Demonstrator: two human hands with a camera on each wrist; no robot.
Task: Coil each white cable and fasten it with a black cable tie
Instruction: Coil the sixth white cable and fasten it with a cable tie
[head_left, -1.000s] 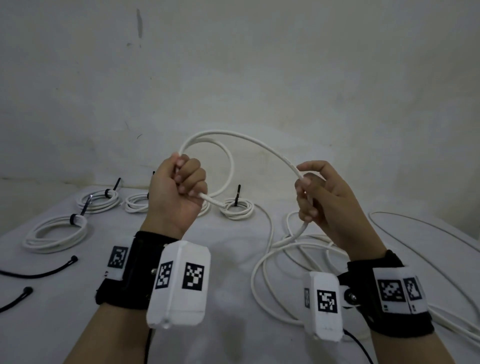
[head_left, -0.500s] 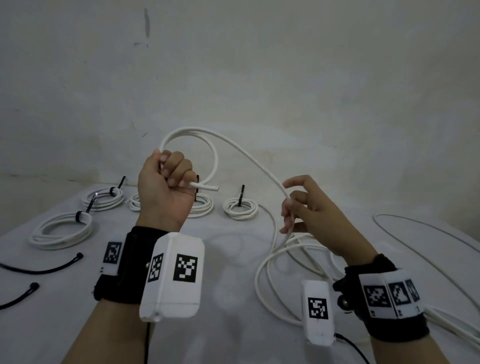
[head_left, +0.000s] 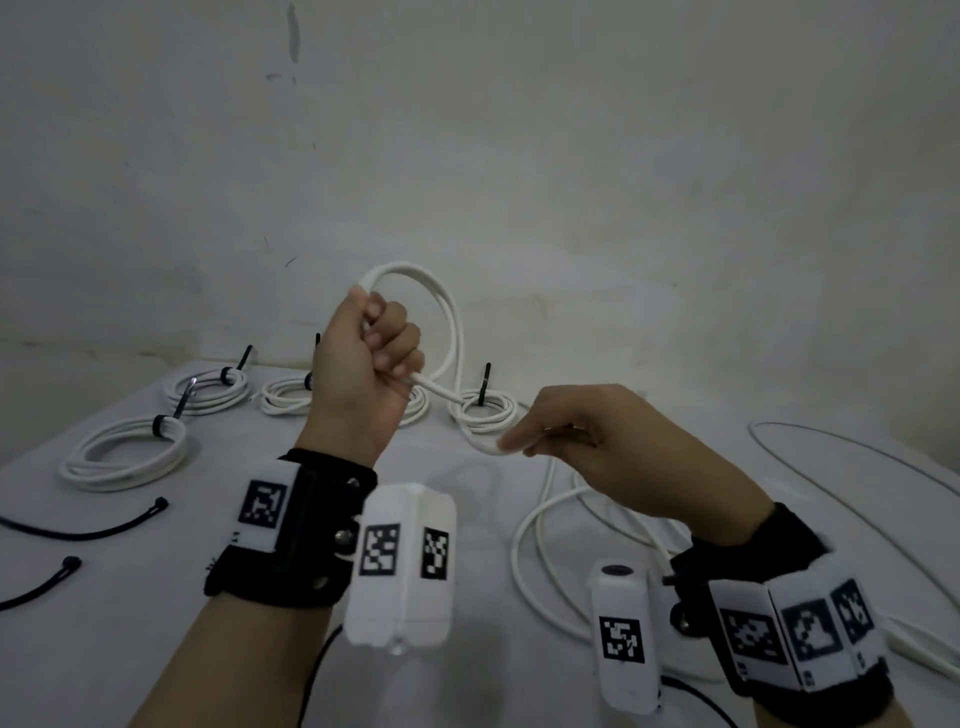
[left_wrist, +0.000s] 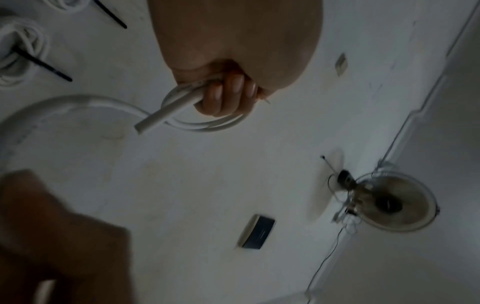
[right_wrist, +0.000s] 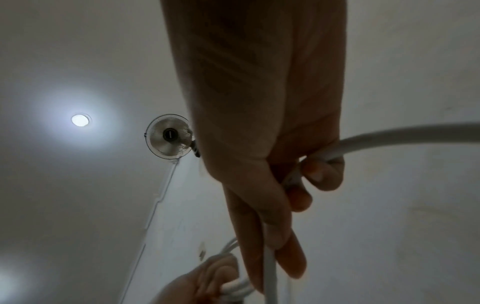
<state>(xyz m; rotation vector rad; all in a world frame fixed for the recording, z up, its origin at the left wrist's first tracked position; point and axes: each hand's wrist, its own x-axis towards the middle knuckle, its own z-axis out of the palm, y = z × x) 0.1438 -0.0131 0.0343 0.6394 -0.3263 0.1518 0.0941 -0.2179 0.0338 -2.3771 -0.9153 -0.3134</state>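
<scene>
The left hand (head_left: 366, 364) is raised in a fist, clamped on a white cable (head_left: 451, 332) whose loop arches above the knuckles; the cut end pokes out by the fingers (left_wrist: 226, 94). The right hand (head_left: 618, 447), lower and to the right, pinches the same cable where it runs down to loose turns on the surface (head_left: 156, 597). Four tied coils (head_left: 124, 452) lie at far left, two black ties (head_left: 83, 530) near left.

The left hand (head_left: 363, 374) hides one tied coil (head_left: 283, 397) in part, the loose cable (head_left: 857, 457) runs off the right edge, and the right hand (left_wrist: 52, 236) is a dark blur in the left wrist view.
</scene>
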